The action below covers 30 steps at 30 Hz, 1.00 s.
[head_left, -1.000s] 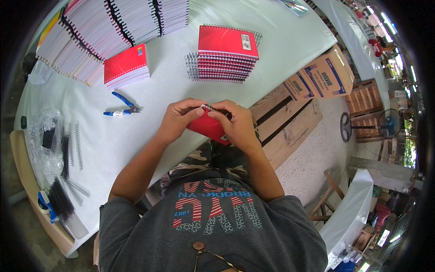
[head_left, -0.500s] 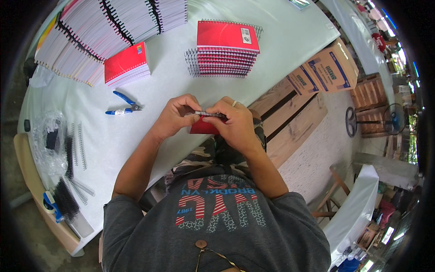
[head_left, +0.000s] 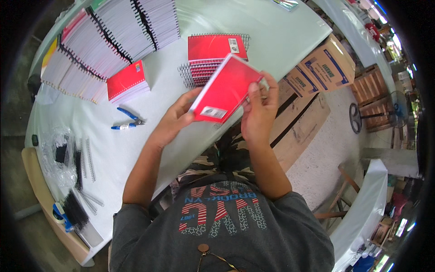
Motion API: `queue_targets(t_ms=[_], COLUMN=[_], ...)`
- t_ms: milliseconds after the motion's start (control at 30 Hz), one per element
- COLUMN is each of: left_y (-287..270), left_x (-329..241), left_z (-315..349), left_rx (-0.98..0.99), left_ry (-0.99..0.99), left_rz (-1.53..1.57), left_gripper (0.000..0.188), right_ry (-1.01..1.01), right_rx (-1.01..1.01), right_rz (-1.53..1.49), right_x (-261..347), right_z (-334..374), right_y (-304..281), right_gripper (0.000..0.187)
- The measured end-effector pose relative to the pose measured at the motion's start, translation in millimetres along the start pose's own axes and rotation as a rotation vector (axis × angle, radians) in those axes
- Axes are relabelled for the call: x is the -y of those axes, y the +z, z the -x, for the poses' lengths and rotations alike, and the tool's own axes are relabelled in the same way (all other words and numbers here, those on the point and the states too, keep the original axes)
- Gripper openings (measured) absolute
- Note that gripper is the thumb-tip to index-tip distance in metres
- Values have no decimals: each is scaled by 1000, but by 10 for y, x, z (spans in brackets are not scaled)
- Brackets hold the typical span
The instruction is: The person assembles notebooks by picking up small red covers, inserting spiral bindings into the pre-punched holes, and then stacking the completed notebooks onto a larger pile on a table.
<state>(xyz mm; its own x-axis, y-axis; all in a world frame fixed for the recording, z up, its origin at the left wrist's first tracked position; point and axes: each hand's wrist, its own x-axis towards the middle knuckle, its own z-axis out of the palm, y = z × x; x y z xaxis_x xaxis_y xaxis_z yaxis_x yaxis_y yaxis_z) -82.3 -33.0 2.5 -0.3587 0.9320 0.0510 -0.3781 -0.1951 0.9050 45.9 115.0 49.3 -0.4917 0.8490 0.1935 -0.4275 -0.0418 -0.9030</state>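
Observation:
A small red notebook (head_left: 228, 90) is held aslant above the table's near edge, its cover with a white label facing up. My left hand (head_left: 174, 119) grips its lower left edge, thumb near the label. On the opposite edge, my right hand (head_left: 261, 106) has its thumb and bent fingers around the binding side. Any coil on that edge is too blurred to make out. Partly hidden behind it stands a stack of red spiral notebooks (head_left: 212, 48), with wire coils sticking out at the sides. Blue-handled cutters (head_left: 129, 119) lie left of my left hand.
Left on the white table (head_left: 158, 97) are a punched red pad stack (head_left: 127, 80), long rows of paper blocks (head_left: 120, 36), loose coils (head_left: 89, 158), black coils (head_left: 74, 211) and a plastic bag (head_left: 56, 158). Cardboard boxes (head_left: 331, 68) stand on wooden planks (head_left: 301, 118) at right.
The notebook has come up from low over my lap, where both hands pinched its edge, and now shows its cover. My right hand has moved up and right; the whole view has shifted slightly.

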Motion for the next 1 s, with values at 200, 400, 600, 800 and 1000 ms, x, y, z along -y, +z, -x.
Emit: queue_targets(t_ms=[200, 400, 600, 800, 1000], left_y=[670, -11, 70, 108, 81], left_x=[-742, -767, -330, 58, 218], left_z=[-823, -1549, -1206, -1139, -1237], left_rx=[-720, -768, -1004, -1028, -1129], left_ry=[336, 392, 435, 529, 699], left_rz=[-476, -1189, -1139, -780, -681], left_gripper=[40, 39, 35, 26, 30], right_ry=[-150, -136, -191, -199, -235], right_rx=[-152, -235, -147, 19, -66], right_rz=[-105, 658, 569, 334, 219], right_x=[-137, -431, -658, -683, -739], right_z=[-588, -851, -840, -765, -728], right_y=[16, 73, -96, -19, -27], right_gripper=[22, 43, 49, 42, 30])
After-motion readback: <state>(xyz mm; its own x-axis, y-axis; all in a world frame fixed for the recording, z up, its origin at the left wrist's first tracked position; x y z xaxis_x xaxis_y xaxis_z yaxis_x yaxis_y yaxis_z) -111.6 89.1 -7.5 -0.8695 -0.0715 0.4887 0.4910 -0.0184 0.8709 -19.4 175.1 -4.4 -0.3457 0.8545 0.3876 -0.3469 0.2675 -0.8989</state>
